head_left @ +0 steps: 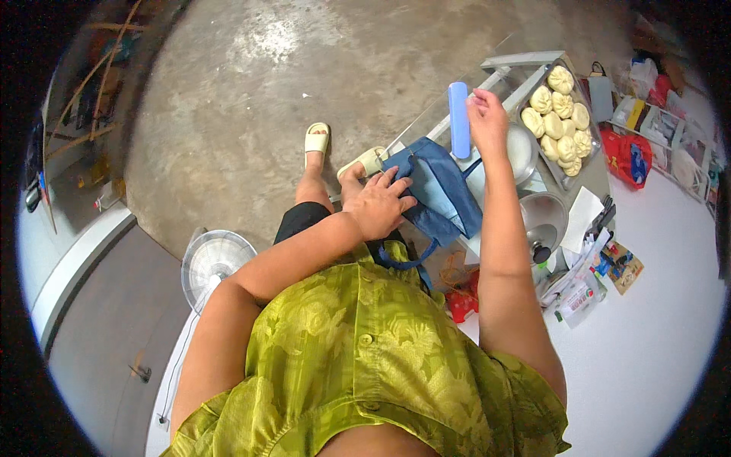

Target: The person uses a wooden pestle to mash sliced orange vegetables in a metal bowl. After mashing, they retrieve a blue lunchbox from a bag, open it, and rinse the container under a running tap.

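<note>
My left hand (378,206) lies with spread fingers on the side of a blue denim tote bag (448,181), pressing against it near the table's edge. The bag's mouth gapes and its pale blue lining shows; a strap hangs down toward my lap. In my right hand (487,122) is a long, narrow blue case (459,120) with rounded ends, pinched along its right edge just beyond the bag. What is inside the case and deep in the bag I cannot see.
On the table to the right are a tray of pale steamed buns (562,122), a round lidded pot (521,152) and a metal bowl or lid (544,221). Papers (580,293) and a red bag (627,156) lie farther right. A fan (217,266) stands at my left.
</note>
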`<control>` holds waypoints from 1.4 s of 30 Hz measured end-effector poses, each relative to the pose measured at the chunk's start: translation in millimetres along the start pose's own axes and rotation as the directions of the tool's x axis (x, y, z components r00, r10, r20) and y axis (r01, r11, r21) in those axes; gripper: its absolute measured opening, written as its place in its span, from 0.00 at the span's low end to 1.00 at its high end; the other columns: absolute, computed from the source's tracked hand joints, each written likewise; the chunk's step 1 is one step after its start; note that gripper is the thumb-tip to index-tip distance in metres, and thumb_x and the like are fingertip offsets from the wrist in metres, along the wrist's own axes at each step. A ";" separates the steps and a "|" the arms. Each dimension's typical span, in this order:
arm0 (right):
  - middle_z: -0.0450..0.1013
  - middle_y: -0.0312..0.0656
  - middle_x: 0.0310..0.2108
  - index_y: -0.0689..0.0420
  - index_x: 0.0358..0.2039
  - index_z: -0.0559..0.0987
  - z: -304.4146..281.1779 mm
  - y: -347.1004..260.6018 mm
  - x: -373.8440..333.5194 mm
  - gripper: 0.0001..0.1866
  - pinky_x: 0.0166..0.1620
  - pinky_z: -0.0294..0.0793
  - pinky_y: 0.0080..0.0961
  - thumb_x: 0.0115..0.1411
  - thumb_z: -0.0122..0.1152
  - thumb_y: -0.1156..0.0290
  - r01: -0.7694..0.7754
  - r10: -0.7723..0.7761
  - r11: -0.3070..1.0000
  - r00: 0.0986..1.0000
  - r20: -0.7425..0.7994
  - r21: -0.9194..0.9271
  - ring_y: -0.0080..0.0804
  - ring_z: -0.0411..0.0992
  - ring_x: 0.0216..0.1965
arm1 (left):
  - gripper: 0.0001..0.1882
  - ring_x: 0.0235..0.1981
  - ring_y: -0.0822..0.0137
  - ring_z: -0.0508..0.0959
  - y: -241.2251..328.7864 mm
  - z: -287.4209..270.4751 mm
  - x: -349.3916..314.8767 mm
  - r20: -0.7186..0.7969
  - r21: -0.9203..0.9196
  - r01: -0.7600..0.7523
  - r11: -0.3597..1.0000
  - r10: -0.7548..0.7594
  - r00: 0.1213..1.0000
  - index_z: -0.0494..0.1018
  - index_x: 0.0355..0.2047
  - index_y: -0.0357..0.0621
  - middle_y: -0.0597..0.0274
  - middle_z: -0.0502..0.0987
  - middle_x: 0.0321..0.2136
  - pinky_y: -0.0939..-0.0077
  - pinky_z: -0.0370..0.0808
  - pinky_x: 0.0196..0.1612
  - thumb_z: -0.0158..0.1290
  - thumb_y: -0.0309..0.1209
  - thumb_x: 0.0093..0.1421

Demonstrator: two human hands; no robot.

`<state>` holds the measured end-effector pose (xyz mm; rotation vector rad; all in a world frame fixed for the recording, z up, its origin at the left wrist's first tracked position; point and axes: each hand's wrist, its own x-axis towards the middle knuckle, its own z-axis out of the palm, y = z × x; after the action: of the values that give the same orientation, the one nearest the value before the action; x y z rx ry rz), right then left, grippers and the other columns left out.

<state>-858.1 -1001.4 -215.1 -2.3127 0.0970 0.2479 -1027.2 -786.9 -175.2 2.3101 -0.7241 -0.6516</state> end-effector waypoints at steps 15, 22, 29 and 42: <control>0.71 0.63 0.43 0.68 0.39 0.76 36.0 42.5 -118.6 0.19 0.50 0.68 0.45 0.51 0.60 0.66 -0.119 0.308 0.868 0.890 0.336 -0.482 0.59 0.69 0.46 | 0.12 0.58 0.47 0.62 -11.0 -5.2 -7.7 0.103 0.079 -0.041 0.996 0.033 0.994 0.78 0.36 0.51 0.56 0.68 0.49 0.54 0.60 0.58 0.56 0.38 0.51; 0.69 0.59 0.49 0.65 0.44 0.76 31.2 41.5 -87.8 0.34 0.54 0.68 0.38 0.42 0.73 0.54 -0.088 0.405 0.799 0.810 0.425 -0.595 0.52 0.68 0.51 | 0.11 0.50 0.52 0.68 -8.3 -2.0 -0.5 0.021 -0.014 0.072 0.997 -0.072 0.997 0.79 0.26 0.45 0.55 0.73 0.41 0.58 0.67 0.53 0.55 0.39 0.51; 0.69 0.59 0.50 0.65 0.51 0.71 40.5 50.7 -82.1 0.46 0.57 0.64 0.36 0.35 0.75 0.51 -0.103 0.374 0.832 0.830 0.413 -0.546 0.50 0.67 0.54 | 0.12 0.46 0.55 0.71 -11.2 12.9 8.0 -0.026 0.009 0.126 0.992 -0.126 0.992 0.79 0.27 0.47 0.57 0.73 0.38 0.61 0.71 0.46 0.54 0.41 0.52; 0.70 0.63 0.47 0.69 0.45 0.75 40.0 28.9 -108.3 0.36 0.53 0.67 0.40 0.46 0.68 0.50 -0.187 0.415 0.867 0.784 0.461 -0.462 0.55 0.69 0.51 | 0.24 0.47 0.52 0.72 -24.5 11.7 12.8 -0.110 -0.013 0.395 0.918 -0.394 0.912 0.66 0.48 0.53 0.51 0.73 0.39 0.43 0.60 0.56 0.58 0.38 0.51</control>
<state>-974.2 -992.9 -239.8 -2.5093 0.1467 1.1957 -1017.0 -783.7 -203.3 2.5018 -0.2038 -0.6877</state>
